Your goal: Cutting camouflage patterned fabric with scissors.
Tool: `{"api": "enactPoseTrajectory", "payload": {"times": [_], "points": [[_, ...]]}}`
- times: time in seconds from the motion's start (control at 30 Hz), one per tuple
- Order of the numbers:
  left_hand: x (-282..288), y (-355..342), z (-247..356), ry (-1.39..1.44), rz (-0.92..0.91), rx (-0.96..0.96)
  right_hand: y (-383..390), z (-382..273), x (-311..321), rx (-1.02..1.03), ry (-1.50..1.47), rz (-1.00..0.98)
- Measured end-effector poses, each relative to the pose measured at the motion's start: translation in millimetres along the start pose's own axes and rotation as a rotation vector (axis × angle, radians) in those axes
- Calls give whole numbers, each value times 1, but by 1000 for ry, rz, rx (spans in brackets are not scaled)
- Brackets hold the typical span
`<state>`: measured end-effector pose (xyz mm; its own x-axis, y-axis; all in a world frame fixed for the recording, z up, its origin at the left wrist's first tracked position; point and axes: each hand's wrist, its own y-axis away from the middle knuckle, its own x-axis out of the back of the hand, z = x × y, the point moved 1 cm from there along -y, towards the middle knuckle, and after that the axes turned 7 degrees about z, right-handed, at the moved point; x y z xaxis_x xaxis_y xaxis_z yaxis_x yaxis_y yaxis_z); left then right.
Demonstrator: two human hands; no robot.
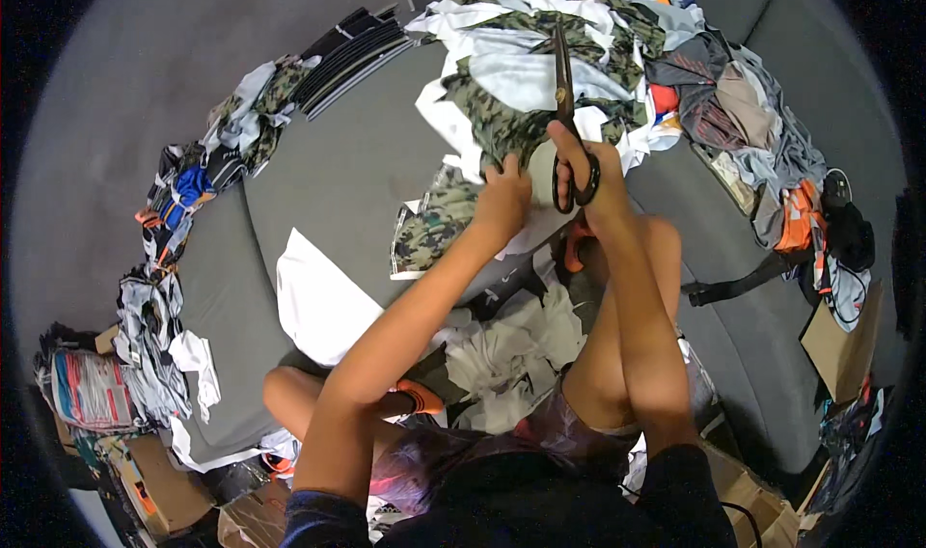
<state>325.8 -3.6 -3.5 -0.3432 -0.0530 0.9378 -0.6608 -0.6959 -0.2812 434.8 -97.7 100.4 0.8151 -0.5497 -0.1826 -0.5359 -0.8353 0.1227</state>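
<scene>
My right hand [598, 186] grips a pair of black-handled scissors [564, 70] upright, blades pointing away from me over a heap of camouflage fabric and white cut pieces [526, 75]. Just left of it, my left hand [502, 205] has its fingers curled onto camouflage fabric [492, 128] at the near side of the heap. A camouflage piece with a white edge [429, 230] lies to the left below that hand. A large white piece [318, 297] lies apart on the grey padded surface [347, 181].
A stack of dark strips [347, 66] sits at the upper left. Mixed fabric piles [164, 307] line both sides, with orange cloth [801, 210] at the right. Cardboard boxes [159, 480] stand near the lower corners. Crumpled pale scraps [511, 355] lie between my legs.
</scene>
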Motion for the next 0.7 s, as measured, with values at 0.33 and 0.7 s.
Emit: {"api": "enactPoseTrajectory", "payload": {"times": [0.33, 0.7], "points": [[86, -182, -24, 691, 304, -56, -13, -9, 22, 40, -162, 55], [115, -210, -81, 316, 107, -416, -22, -8, 26, 81, 166, 19]]}}
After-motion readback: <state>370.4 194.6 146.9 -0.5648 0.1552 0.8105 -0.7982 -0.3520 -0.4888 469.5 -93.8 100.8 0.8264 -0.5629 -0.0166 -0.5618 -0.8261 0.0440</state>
